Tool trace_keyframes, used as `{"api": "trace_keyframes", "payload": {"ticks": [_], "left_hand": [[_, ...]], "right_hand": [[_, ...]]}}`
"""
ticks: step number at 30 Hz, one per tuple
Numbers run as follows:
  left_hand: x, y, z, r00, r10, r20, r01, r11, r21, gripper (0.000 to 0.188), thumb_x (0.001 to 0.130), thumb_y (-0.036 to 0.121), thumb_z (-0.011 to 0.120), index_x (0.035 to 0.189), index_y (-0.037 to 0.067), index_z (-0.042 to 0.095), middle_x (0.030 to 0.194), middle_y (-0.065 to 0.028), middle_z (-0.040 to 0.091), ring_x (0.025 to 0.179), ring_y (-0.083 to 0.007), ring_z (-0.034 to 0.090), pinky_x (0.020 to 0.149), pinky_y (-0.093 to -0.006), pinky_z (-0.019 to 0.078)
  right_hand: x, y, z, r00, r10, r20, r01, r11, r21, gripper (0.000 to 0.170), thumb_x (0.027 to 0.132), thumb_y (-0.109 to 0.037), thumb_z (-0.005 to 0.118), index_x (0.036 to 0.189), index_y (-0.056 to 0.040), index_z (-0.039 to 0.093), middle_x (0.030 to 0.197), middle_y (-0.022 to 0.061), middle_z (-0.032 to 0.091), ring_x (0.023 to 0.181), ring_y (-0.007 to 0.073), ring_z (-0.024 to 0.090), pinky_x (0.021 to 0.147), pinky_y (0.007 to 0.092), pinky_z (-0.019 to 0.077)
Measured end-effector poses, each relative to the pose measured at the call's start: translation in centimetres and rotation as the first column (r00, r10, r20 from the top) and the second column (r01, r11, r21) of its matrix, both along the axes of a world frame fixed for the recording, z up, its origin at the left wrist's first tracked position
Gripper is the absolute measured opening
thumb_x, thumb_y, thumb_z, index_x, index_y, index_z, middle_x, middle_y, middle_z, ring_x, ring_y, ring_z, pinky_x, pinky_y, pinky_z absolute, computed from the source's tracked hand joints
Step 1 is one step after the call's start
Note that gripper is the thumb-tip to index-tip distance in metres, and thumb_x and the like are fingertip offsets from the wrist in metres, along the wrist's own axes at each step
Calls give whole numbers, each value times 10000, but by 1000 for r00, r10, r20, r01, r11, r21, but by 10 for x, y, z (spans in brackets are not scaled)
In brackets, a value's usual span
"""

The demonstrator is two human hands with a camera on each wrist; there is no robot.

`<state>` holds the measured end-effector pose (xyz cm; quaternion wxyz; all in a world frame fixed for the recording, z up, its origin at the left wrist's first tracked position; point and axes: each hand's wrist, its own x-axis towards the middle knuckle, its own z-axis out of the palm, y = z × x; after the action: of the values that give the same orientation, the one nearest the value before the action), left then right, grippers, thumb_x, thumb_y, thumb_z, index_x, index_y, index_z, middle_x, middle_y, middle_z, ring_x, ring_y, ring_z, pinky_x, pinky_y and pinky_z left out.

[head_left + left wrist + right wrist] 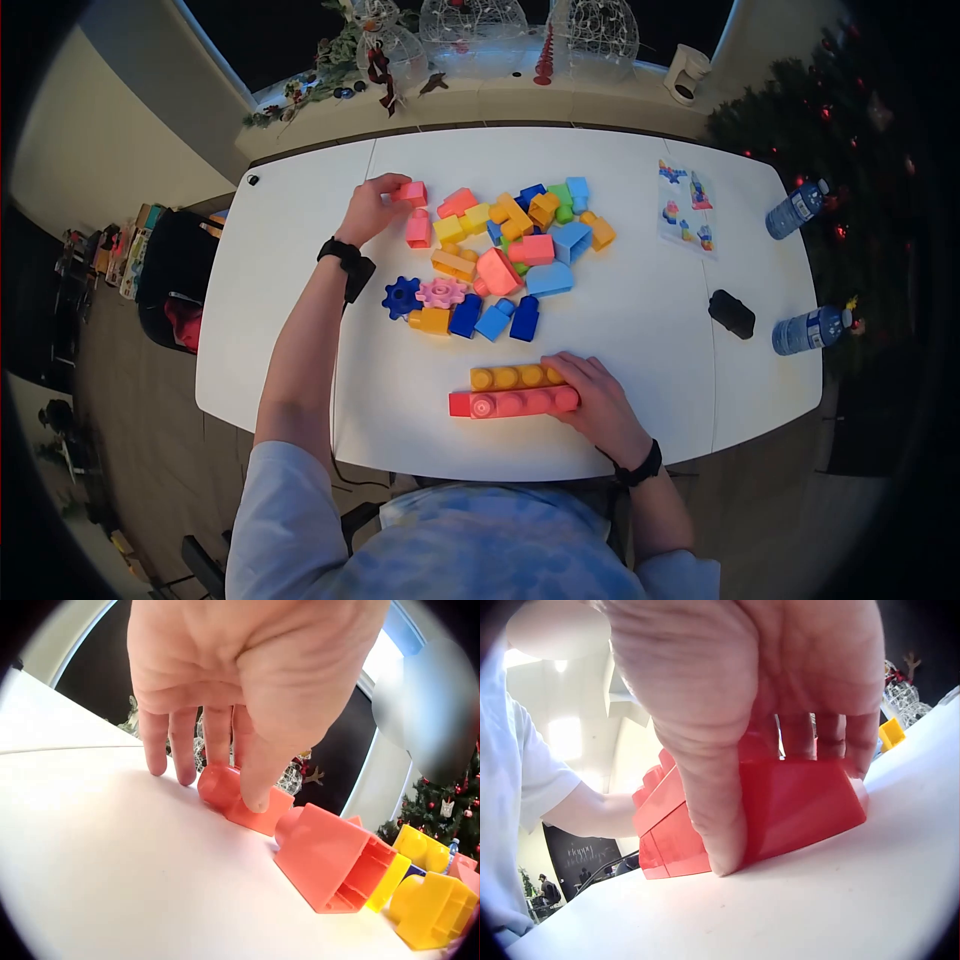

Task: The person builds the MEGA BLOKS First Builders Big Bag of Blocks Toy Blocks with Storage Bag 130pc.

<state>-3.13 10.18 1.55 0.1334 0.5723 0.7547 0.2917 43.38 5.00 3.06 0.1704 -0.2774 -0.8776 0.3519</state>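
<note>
At the back left of the block pile, my left hand (pixel 370 212) pinches a coral toy building block (pixel 413 193) between thumb and fingers. In the left wrist view this block (pixel 264 813) lies low at the table surface, and a second coral block (pixel 330 855) stands just beside it. My right hand (pixel 602 408) grips the right end of a building-block assembly near the table's front. The assembly shows a yellow studded row (pixel 510 377) alongside a coral studded row (pixel 512 403), with a red part (pixel 459 404) jutting out at the left. In the right wrist view the thumb presses the assembly's red side (pixel 802 806).
Loose blocks in several colours lie mid-table, with a blue gear (pixel 402 297) and a pink gear (pixel 441 293) at their left. A picture sheet (pixel 687 212), a dark object (pixel 732 314) and two water bottles (pixel 797 209) are on the right side of the white table (pixel 620 330).
</note>
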Motion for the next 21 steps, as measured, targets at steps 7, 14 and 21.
{"api": "trace_keyframes", "payload": {"ticks": [7, 14, 21], "left_hand": [[20, -46, 44, 970, 82, 229, -120, 980, 158, 365, 825, 89, 819, 1162, 8, 706, 1023, -106, 743, 917, -176, 696, 849, -305, 583], [167, -145, 87, 955, -231, 184, 237, 971, -8, 479, 742, 26, 855, 1193, 20, 694, 1104, -103, 745, 917, -202, 703, 864, -319, 574], [204, -168, 66, 924, -310, 225, 334, 939, -80, 511, 855, 145, 816, 1334, 84, 648, 1233, -147, 695, 1095, -333, 670, 958, -398, 536]], "right_hand": [[0, 0, -4, 1000, 5, 2, -5, 1000, -18, 620, 781, -87, 799, 1366, -88, 596, 1344, 137, 619, 1168, 342, 612, 1018, 422, 502], [0, 1, -7, 1000, 12, -17, -11, 999, 31, 614, 772, -89, 800, 1354, -77, 603, 1337, 135, 625, 1165, 341, 619, 1020, 420, 501], [0, 1, -4, 1000, 7, -12, -7, 999, 37, 622, 768, -81, 799, 1357, -67, 602, 1333, 132, 628, 1162, 335, 618, 1013, 416, 507]]}}
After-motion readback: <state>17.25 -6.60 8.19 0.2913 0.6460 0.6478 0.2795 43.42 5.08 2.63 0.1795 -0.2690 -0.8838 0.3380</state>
